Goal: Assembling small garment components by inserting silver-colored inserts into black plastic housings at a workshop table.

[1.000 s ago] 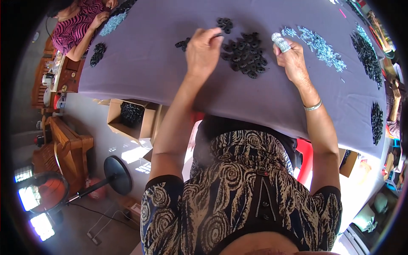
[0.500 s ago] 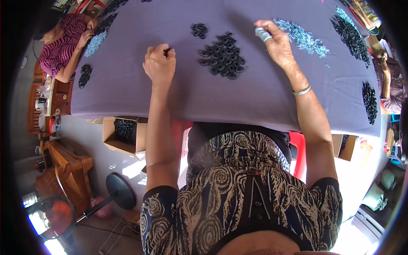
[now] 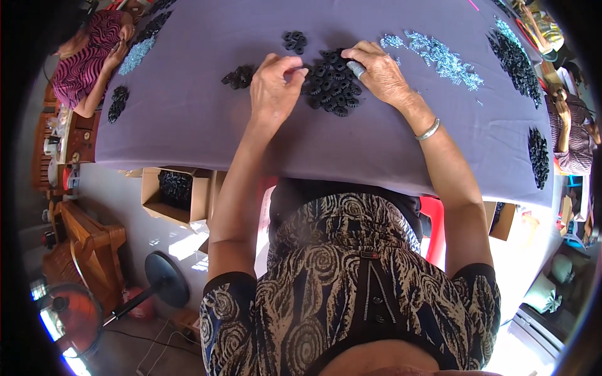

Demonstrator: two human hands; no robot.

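purple cloth (image 3: 351,147) spreads wide. right hand (image 3: 379,70), fingers narrowed, and left hand (image 3: 274,88), loosely pinched, flank the heap of black rings (image 3: 332,95); whether either holds one, i cannot tell. a brushing knuckle could scatter the rings. counted close by: one large heap, one spread of pale springs (image 3: 445,62), two small black clusters (image 3: 295,42).
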